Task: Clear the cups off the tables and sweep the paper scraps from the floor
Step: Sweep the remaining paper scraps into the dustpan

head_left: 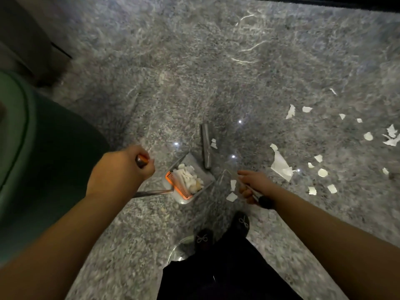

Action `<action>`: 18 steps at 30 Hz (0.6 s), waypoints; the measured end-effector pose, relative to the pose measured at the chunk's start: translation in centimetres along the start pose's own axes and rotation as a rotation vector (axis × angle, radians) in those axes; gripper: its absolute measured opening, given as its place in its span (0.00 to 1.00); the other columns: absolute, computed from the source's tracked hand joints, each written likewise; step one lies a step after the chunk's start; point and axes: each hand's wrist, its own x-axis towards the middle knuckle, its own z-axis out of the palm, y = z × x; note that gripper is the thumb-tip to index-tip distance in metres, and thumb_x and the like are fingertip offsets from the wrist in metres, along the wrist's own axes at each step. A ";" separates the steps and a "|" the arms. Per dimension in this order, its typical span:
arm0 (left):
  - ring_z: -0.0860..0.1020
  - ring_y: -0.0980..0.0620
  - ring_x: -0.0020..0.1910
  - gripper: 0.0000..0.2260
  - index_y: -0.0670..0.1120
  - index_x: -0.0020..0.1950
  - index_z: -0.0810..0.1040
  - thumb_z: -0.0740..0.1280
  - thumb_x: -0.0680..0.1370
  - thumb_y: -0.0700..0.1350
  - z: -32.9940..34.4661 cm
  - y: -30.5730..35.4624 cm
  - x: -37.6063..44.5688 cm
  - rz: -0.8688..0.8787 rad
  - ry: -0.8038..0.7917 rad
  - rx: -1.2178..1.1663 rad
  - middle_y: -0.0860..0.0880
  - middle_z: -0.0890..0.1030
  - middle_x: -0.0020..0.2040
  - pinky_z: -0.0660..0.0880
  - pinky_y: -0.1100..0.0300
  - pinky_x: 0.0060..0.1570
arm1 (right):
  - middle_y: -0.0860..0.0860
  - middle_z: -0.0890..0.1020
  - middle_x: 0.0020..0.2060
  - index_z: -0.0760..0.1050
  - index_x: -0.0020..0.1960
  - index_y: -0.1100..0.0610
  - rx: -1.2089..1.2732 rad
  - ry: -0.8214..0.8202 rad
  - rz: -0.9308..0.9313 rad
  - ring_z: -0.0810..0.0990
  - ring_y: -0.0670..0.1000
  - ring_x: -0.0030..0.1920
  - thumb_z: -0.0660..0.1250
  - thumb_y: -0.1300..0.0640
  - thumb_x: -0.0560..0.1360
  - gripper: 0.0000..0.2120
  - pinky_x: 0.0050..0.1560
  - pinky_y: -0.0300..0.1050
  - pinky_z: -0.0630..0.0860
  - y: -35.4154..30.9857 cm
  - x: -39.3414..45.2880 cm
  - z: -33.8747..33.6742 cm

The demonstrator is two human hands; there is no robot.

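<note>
Grey dustpan (190, 176) mouth faces upper right | broom head (206, 146) lies near-vertical

You worked in dim, uneven light. The polished stone floor (216, 72) was brightest toward the top of the view, where it threw back streaky glare and a few pinpoint reflections (239, 121) from lamps overhead. Your left hand (123, 167) and both forearms were smeared by motion blur, and the green seat (19, 148) at the left edge lay soft and out of focus. The wide-angle lens bowed the margins; the corners and your dark trousers (227, 273) sank into shadow. White paper scraps (281, 165) stood out clearly.
</note>
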 end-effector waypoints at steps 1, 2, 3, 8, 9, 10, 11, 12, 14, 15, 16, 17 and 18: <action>0.77 0.51 0.32 0.06 0.52 0.45 0.82 0.74 0.72 0.52 0.1 0.2 0.3 -0.012 0.002 0.002 0.52 0.80 0.33 0.76 0.57 0.34 | 0.54 0.70 0.30 0.66 0.72 0.54 -0.005 -0.003 0.023 0.67 0.46 0.19 0.53 0.59 0.83 0.18 0.19 0.35 0.64 -0.8 0.7 -0.3; 0.77 0.51 0.32 0.06 0.53 0.45 0.82 0.74 0.72 0.52 0.1 0.5 0.5 -0.023 0.003 0.004 0.52 0.80 0.33 0.76 0.57 0.34 | 0.55 0.70 0.31 0.64 0.73 0.53 -0.013 -0.008 0.045 0.68 0.46 0.20 0.53 0.59 0.83 0.19 0.19 0.36 0.65 -1.6 1.4 -0.6; 0.77 0.52 0.32 0.06 0.53 0.45 0.82 0.74 0.72 0.53 0.2 0.9 0.8 -0.033 0.003 0.004 0.52 0.80 0.33 0.77 0.56 0.34 | 0.55 0.70 0.32 0.63 0.74 0.53 -0.016 -0.018 0.064 0.68 0.46 0.20 0.53 0.59 0.83 0.19 0.19 0.36 0.65 -2.3 2.0 -0.8; 0.79 0.50 0.33 0.06 0.52 0.44 0.82 0.74 0.72 0.51 0.9 3.1 2.4 -0.083 -0.014 -0.010 0.51 0.81 0.34 0.79 0.52 0.36 | 0.53 0.70 0.31 0.65 0.72 0.53 0.002 -0.027 0.080 0.68 0.45 0.20 0.52 0.58 0.83 0.18 0.19 0.35 0.66 -5.0 3.0 -2.7; 0.79 0.50 0.33 0.05 0.52 0.44 0.82 0.74 0.72 0.52 1.0 3.7 2.7 -0.090 -0.019 -0.010 0.51 0.81 0.34 0.79 0.52 0.36 | 0.53 0.69 0.30 0.67 0.70 0.53 0.016 -0.028 0.078 0.67 0.45 0.20 0.52 0.59 0.83 0.17 0.19 0.35 0.65 -5.3 3.0 -3.5; 0.78 0.51 0.33 0.05 0.52 0.44 0.81 0.74 0.72 0.52 1.1 4.3 3.0 -0.093 -0.026 -0.009 0.51 0.81 0.34 0.79 0.53 0.36 | 0.52 0.69 0.30 0.68 0.68 0.54 0.039 -0.022 0.078 0.67 0.45 0.19 0.51 0.59 0.83 0.16 0.18 0.35 0.65 -5.6 2.9 -4.3; 0.78 0.51 0.33 0.05 0.52 0.44 0.81 0.74 0.72 0.52 1.2 4.9 3.3 -0.092 -0.034 -0.007 0.52 0.80 0.34 0.79 0.53 0.36 | 0.52 0.69 0.29 0.69 0.65 0.53 0.068 -0.007 0.082 0.67 0.44 0.19 0.51 0.59 0.83 0.14 0.18 0.34 0.65 -5.7 2.7 -5.2; 0.78 0.51 0.33 0.05 0.52 0.45 0.81 0.73 0.72 0.52 1.3 5.5 3.6 -0.086 -0.039 -0.005 0.52 0.80 0.33 0.79 0.53 0.36 | 0.52 0.69 0.28 0.70 0.61 0.53 0.099 0.009 0.089 0.67 0.44 0.18 0.51 0.59 0.83 0.12 0.17 0.34 0.65 -5.9 2.3 -6.1; 0.78 0.51 0.33 0.06 0.52 0.45 0.82 0.74 0.72 0.51 1.3 6.8 4.3 -0.073 -0.046 0.001 0.51 0.80 0.33 0.79 0.53 0.37 | 0.51 0.69 0.25 0.71 0.53 0.53 0.167 0.032 0.099 0.66 0.44 0.18 0.51 0.60 0.83 0.10 0.17 0.33 0.64 -5.7 1.5 -8.2; 0.78 0.51 0.33 0.06 0.52 0.46 0.82 0.74 0.72 0.51 1.3 7.4 4.6 -0.069 -0.052 0.005 0.52 0.79 0.33 0.79 0.54 0.37 | 0.50 0.69 0.24 0.70 0.52 0.53 0.202 0.045 0.094 0.66 0.44 0.18 0.51 0.60 0.82 0.09 0.17 0.33 0.63 -5.6 1.0 -9.3; 0.78 0.51 0.33 0.06 0.52 0.45 0.81 0.74 0.73 0.51 1.4 8.1 4.9 -0.065 -0.059 0.009 0.52 0.79 0.32 0.79 0.53 0.37 | 0.50 0.69 0.24 0.69 0.53 0.53 0.235 0.063 0.086 0.66 0.43 0.18 0.51 0.60 0.82 0.09 0.17 0.33 0.62 -5.3 0.5 -10.4; 0.78 0.50 0.33 0.06 0.52 0.45 0.81 0.74 0.73 0.51 1.4 8.7 5.1 -0.057 -0.067 0.009 0.51 0.79 0.32 0.79 0.53 0.37 | 0.50 0.69 0.24 0.70 0.55 0.53 0.262 0.082 0.078 0.66 0.43 0.18 0.52 0.61 0.82 0.09 0.17 0.33 0.62 -5.0 -0.1 -11.5; 0.78 0.49 0.33 0.06 0.51 0.45 0.81 0.73 0.73 0.51 1.5 9.4 5.4 -0.045 -0.075 0.009 0.51 0.80 0.33 0.79 0.52 0.36 | 0.50 0.68 0.25 0.70 0.57 0.53 0.279 0.101 0.072 0.65 0.43 0.18 0.53 0.61 0.81 0.10 0.17 0.32 0.62 -4.7 -0.8 -12.7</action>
